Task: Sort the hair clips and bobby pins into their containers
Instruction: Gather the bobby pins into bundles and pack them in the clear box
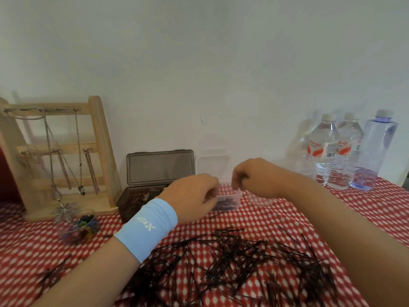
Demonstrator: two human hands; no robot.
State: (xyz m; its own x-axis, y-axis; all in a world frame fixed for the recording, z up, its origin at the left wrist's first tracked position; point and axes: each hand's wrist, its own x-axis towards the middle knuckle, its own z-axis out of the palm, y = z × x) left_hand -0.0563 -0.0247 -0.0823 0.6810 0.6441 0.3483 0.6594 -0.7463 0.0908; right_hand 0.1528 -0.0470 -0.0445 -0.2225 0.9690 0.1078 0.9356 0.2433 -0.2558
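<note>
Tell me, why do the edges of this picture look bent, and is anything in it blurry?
Head view: the wide-angle lens bows the wooden jewellery stand and stretches the forearms near the edges; both the left hand and right hand are softly smeared, as are the bobby pins low down; light is even, with faint bottle shadows on the wall.

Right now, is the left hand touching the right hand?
Apart. The head view shows the clear box and tablecloth in the gap between the left hand and the right hand, both over that box.
</note>
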